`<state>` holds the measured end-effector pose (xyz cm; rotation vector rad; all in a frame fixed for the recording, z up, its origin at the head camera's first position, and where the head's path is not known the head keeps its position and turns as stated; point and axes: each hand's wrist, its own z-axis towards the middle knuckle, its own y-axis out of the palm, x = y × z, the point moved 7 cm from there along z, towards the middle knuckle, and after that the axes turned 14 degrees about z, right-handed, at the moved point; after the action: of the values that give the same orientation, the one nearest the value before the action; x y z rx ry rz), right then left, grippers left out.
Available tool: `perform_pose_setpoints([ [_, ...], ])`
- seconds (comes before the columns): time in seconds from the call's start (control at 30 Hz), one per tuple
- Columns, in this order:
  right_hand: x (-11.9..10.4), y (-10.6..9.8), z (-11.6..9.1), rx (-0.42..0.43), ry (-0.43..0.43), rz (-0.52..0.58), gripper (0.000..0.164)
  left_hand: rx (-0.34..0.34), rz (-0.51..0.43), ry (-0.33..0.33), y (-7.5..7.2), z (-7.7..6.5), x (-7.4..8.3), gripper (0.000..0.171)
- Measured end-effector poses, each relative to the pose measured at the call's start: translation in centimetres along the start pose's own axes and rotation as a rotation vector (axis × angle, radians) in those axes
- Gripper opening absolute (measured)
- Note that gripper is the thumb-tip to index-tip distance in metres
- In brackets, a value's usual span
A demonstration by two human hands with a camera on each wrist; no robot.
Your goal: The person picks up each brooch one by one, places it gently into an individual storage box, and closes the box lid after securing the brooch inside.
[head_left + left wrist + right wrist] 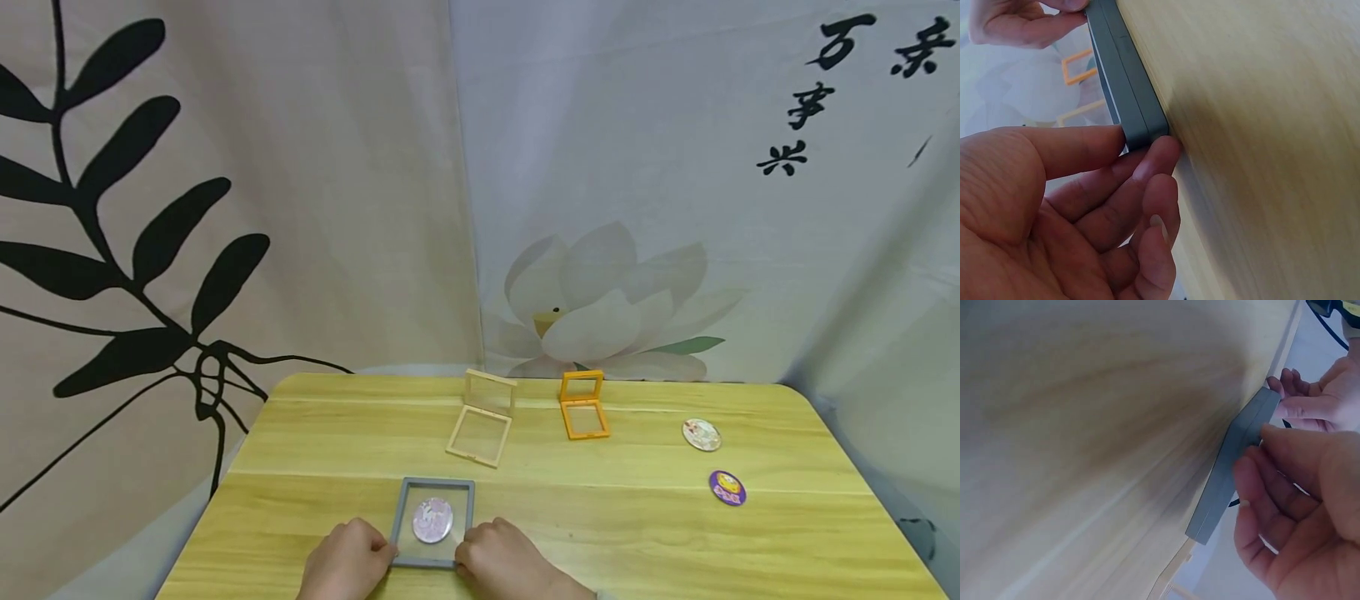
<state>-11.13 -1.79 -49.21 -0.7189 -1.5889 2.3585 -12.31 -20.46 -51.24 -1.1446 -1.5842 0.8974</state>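
Observation:
A square grey display frame (438,482) with a clear middle lies at the near side of the table, its two halves closed together. Inside it shows a round, pale lilac badge (432,520). At the near left corner my left hand (348,558) pinches the frame between thumb and fingers. My right hand (504,560) pinches it at the near right corner. In the left wrist view, the seam between the halves runs along the frame's side (1124,62). The right wrist view has the right thumb and fingers on the grey edge (1235,462).
Behind the grey frame stand a cream frame (478,409) and a smaller orange frame (583,402), both unfolded with raised lids. To the right lie a pale round badge (702,435) and a purple badge (727,488) on the wooden table (615,533). A printed curtain (360,208) hangs behind.

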Motion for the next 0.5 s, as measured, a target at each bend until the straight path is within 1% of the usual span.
perform_pose_setpoints([
  [0.1,0.0,-0.8,-0.1,0.030,-0.003,0.013,0.021,-0.002,-0.002,0.002,-0.1,0.0,0.0,0.012],
  [0.23,0.3,-2.7,-0.5,0.095,0.001,0.062,0.017,-0.002,-0.014,0.005,-0.1,-0.1,0.0,0.014],
  [0.4,1.5,-4.9,-1.4,0.174,0.023,0.105,0.010,-0.007,-0.025,0.002,-0.1,-0.1,0.0,0.016],
  [0.5,2.4,-6.2,-2.2,0.230,0.023,0.101,0.013,-0.007,-0.018,-0.003,-0.1,-0.1,0.0,0.016],
])
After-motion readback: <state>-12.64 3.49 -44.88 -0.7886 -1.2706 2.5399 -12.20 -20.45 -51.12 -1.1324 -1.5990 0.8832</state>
